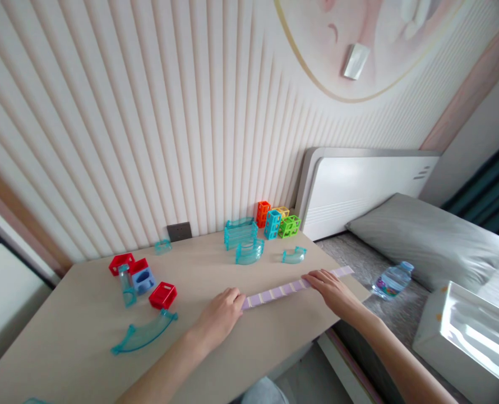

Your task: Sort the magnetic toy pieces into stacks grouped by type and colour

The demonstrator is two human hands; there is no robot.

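Note:
A long, flat lilac strip (277,293) with pale crosswise bands slants over the tabletop, its right tip close to the table's right edge. My left hand (224,311) is closed on its left end, the fingertips bent around it. Further right, my right hand (326,285) grips the strip a little short of its other end, which sticks out beyond the fingers. What lies under both palms is hidden. Left of my left hand rest a clear teal curved track piece (146,335) and a red box-shaped block (163,295).
More red blocks (121,262), a blue block (143,280) and a clear tube (126,286) stand at left. Teal track pieces (241,234) and coloured lattice blocks (273,224) are by the wall. Beyond the table lie a bottle (393,280) and white box (463,336).

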